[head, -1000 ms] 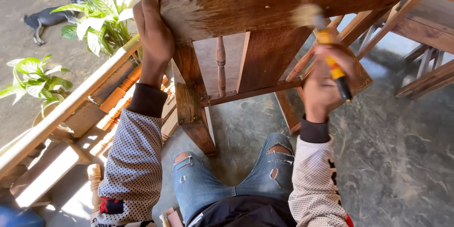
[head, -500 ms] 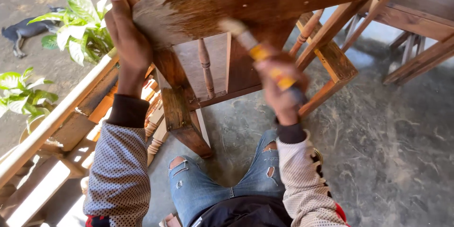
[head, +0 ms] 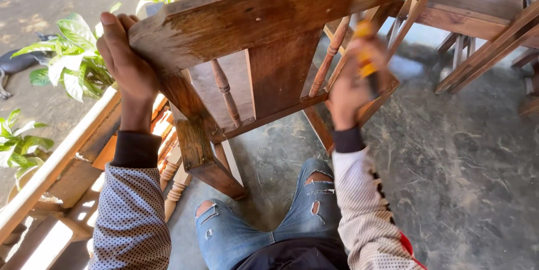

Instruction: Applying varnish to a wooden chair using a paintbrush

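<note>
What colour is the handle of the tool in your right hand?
Yellow with a dark lower part, motion-blurred; the tool in the right hand shows only in the head view.

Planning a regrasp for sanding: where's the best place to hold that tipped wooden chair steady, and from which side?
Grip the chair at the end of its top rail, from the person's left, as the left hand does. The rail is a thick, flat-faced board with a corner that fingers can wrap. The turned spindles look thin and round, probably poorer holds. The right hand with its blurred yellow-handled tool works the other side.
</note>
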